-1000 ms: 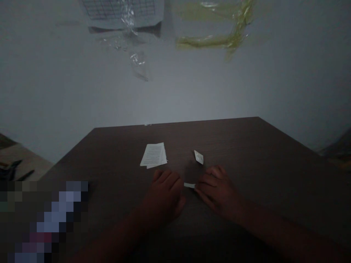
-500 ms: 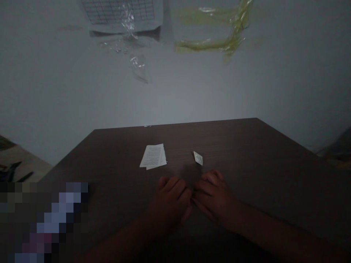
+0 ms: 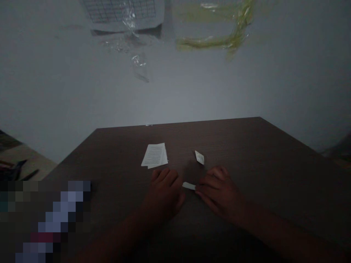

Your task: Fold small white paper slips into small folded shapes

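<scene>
Both of my hands rest on a dark wooden table. My left hand lies knuckles up with its fingers curled under. My right hand lies beside it, fingers pressed flat on one end of a small folded white paper strip that shows between the two hands. A small folded white paper piece lies just beyond my right hand. A stack of printed paper slips lies beyond my left hand. The light is dim.
A grey wall rises behind the table, with a gridded sheet, clear tape and yellowish tape stuck on it. Dark tools lie on a lower surface at the far left. A blurred patch covers the lower left.
Half a second ago my hands were together, hiding the paper strip. They have moved apart and the strip shows between them again, as it did a second ago.
</scene>
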`<state>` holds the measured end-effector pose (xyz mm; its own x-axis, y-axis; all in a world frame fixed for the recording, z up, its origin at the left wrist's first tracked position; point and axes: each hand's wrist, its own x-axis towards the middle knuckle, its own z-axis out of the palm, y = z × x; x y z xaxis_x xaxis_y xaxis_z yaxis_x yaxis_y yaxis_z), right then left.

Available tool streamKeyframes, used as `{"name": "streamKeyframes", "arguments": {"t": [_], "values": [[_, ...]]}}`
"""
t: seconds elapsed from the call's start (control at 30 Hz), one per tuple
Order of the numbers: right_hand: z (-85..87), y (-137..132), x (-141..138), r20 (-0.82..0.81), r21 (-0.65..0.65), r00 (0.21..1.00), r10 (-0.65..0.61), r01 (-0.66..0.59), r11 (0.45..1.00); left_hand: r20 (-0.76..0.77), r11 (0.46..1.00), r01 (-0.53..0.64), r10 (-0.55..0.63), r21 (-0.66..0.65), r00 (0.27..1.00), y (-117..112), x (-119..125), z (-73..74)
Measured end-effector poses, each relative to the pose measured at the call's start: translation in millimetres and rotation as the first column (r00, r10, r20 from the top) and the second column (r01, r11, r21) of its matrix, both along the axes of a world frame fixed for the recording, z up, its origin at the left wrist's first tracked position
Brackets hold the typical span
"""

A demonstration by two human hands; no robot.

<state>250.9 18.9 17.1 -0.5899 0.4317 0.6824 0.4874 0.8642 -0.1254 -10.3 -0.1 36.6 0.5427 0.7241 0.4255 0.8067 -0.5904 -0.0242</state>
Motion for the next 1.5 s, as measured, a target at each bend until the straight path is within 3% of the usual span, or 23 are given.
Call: {"name": "streamKeyframes", "arguments": {"t": [0.3,0.5,0.8,1.2,1.5], "values": [[-2.3,-4.0,-10.1,0.006,0.033,0.999,0.036,-0.036,0.999,-0.031,0.989,0.146,-0.146,-0.014,0.989,-11.6,14.4,-1.1],[-2.5,-4.7,-8.2,0.031,0.024,0.999,0.042,-0.042,0.999,-0.043,0.992,0.123,-0.124,-0.04,0.991,-9.3,16.1,-6.5],[-3.0,6.9,4.8,-0.009,0.032,1.0,0.026,-0.026,0.999,-0.007,0.996,-0.031,0.031,-0.083,0.999,5.3,-4.0,3.0],[-4.0,-2.9,-5.7,0.035,0.005,0.998,0.045,-0.045,0.999,0.0,0.986,0.169,-0.169,0.0,0.986,-5.7,11.0,-7.2],[-4.5,-0.2,-5.8,-0.005,0.004,0.998,0.061,-0.061,0.998,0.034,0.988,0.149,-0.151,0.043,0.988,-8.4,16.6,-7.4]]}}
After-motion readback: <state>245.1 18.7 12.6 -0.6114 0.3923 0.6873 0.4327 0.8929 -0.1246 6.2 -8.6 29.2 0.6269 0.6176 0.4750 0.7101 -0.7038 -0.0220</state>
